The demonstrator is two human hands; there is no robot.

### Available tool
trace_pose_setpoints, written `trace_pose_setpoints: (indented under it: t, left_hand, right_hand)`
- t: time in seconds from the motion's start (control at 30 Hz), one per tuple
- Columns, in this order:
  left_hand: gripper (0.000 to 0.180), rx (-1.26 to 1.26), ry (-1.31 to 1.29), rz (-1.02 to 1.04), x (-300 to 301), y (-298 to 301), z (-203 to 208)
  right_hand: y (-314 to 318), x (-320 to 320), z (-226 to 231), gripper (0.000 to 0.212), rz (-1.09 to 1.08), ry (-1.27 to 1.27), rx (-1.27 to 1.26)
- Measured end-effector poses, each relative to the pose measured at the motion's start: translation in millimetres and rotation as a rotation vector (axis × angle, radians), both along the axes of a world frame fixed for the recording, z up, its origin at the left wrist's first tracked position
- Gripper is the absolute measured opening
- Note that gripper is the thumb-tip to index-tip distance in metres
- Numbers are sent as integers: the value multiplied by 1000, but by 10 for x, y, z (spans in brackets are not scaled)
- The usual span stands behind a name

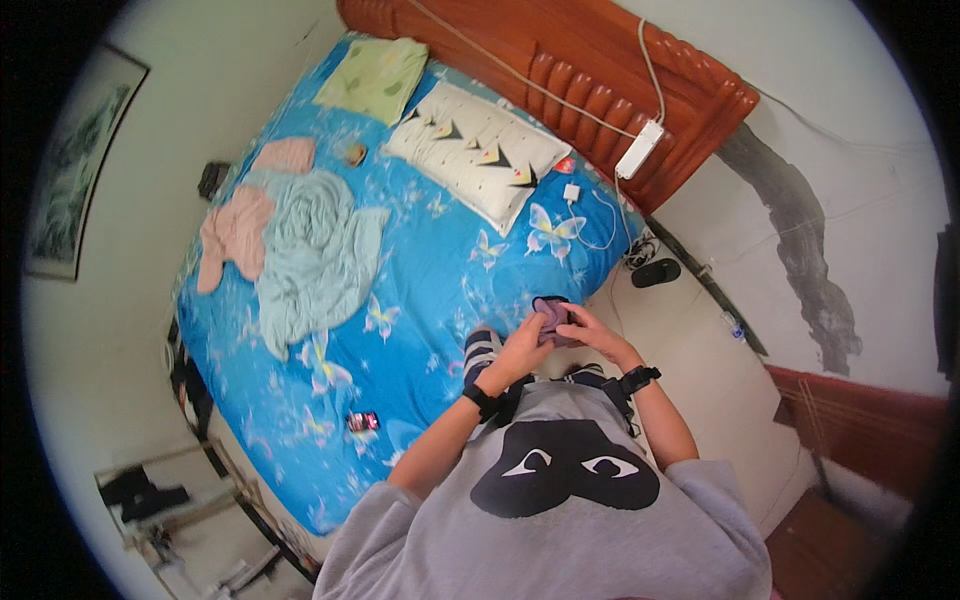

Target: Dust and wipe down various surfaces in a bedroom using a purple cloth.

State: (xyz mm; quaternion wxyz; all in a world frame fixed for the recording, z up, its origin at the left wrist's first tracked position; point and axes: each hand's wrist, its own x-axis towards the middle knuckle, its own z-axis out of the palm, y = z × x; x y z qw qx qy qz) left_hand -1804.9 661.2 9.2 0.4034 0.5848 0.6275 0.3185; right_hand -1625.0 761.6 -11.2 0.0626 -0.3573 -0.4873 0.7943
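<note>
"So, what sits closest to us?"

"A grey shirt (430,545) with a black printed shape, then black bands (640,378), one on each wrist."

"And past those, the hands?"

"Both meet just ahead of the body. The left hand (522,352) has its fingers curled, gripping a small mauve cloth (551,316) from the left. The right hand (602,340) closes on it from the right, thumb towards the middle."

"Where exactly is the cloth, then?"

"Bunched between the two sets of fingertips, its dark edge poking out beyond them, near the rim of the bed. Some fingers are tucked underneath, so I can't tell how they press."

"What's next to the left hand?"

"A leg in striped fabric (481,350), right by the blue sheet (420,290) with its butterflies."

"Further off?"

"A pale green blanket (315,240) lies crumpled, with pink clothing (240,225) beside it. Beyond the sheet's middle are a white patterned pillow (470,150) and a green pillow (375,78)."

"At the very back?"

"A carved wooden headboard (590,60), with a white power strip (639,150) resting against it."
</note>
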Motion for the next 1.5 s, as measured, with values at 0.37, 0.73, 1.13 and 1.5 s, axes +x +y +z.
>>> trace_pose_setpoints:
  t: [0.37, 0.73, 1.13, 1.5]
  left_hand:
    - [53, -50, -331, -233, -1162, 974, -73]
    - [15, -262, 35, -90, -2359, 1405, -1466]
    - [18, -312, 158, 66, -1144, 1852, -1530]
    - [43, -643, 293, -63, -471, 3160, -834]
  right_hand:
    - [752, -762, 111, 19, -245, -360, 265]
    - [3051, 855, 1037, 30, -1023, -615, 999]
    - [5597, 1468, 1286, 32, -624, -1085, 1939]
    - [5538, 1300, 1316, 35, -644, -1152, 1871]
